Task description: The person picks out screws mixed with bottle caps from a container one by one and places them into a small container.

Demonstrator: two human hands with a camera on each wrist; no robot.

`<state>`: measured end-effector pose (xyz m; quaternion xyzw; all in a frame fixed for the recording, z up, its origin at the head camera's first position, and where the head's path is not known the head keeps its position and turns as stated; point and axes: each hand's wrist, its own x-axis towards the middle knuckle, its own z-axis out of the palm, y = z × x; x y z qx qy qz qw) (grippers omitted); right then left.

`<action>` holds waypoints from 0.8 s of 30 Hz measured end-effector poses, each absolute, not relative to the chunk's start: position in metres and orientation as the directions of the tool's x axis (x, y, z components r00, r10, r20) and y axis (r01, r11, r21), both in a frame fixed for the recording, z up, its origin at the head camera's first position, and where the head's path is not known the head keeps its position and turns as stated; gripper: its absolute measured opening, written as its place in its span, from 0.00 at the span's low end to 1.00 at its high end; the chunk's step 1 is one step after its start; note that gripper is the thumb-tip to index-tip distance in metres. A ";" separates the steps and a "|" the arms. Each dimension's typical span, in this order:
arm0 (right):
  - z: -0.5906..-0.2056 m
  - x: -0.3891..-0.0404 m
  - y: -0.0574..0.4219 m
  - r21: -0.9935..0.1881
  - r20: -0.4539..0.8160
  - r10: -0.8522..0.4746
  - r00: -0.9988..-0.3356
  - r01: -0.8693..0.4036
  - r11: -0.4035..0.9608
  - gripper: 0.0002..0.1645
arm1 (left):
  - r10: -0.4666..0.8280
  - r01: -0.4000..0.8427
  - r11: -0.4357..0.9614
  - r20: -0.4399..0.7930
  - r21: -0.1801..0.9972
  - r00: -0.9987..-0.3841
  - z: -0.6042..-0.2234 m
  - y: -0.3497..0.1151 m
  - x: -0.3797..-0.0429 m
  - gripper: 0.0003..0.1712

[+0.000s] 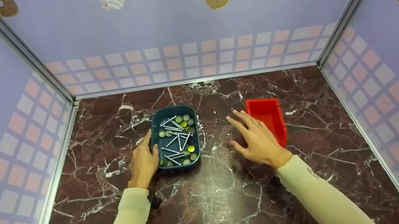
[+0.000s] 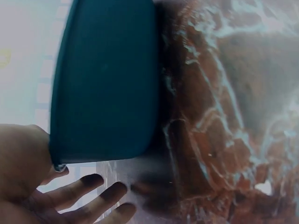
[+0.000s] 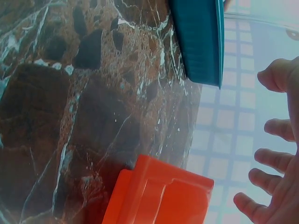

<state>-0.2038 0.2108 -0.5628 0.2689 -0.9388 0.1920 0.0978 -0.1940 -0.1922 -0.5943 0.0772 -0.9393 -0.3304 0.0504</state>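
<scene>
A dark teal tray (image 1: 172, 106) sits left of centre on the marbled table. In it lie several long silver screws or nails (image 1: 171, 150) and several round, yellow-green and dark cap-like discs (image 1: 191, 149). My left hand (image 1: 143, 162) is at the tray's left side, thumb by the rim; in the left wrist view its fingers (image 2: 105, 198) extend fairly straight near the tray's wall (image 2: 105, 84). Hovering with spread fingers, my right hand (image 1: 258, 141) holds nothing. It partly covers a red open-fronted bin (image 1: 277, 116), which also shows in the right wrist view below the fingers.
Patterned panels (image 1: 187, 24) stand at the back and both sides, meeting in metal corner strips (image 1: 322, 57). The dark red marbled tabletop (image 1: 212, 204) is glossy and reflects light between the two containers.
</scene>
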 end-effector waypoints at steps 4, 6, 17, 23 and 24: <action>-0.564 -0.204 0.205 -0.322 0.266 -0.471 -0.841 -0.538 0.779 0.50 | -0.145 -0.057 0.808 0.104 0.586 -0.984 -0.598 -0.190 -0.195 0.37; -0.564 -0.203 0.202 -0.322 0.266 -0.473 -0.840 -0.540 0.778 0.50 | -0.123 -0.024 0.828 0.139 0.561 -0.983 -0.597 -0.189 -0.196 0.38; -0.567 -0.202 0.188 -0.313 0.268 -0.502 -0.822 -0.567 0.762 0.50 | -0.073 -0.036 0.893 0.065 0.448 -0.995 -0.601 -0.187 -0.198 0.44; -0.569 -0.204 0.178 -0.305 0.267 -0.522 -0.810 -0.585 0.752 0.49 | -0.059 -0.052 0.900 0.002 0.432 -0.998 -0.600 -0.185 -0.198 0.46; -0.570 -0.205 0.176 -0.304 0.266 -0.525 -0.809 -0.587 0.751 0.49 | -0.059 -0.055 0.900 -0.005 0.432 -0.998 -0.599 -0.185 -0.198 0.47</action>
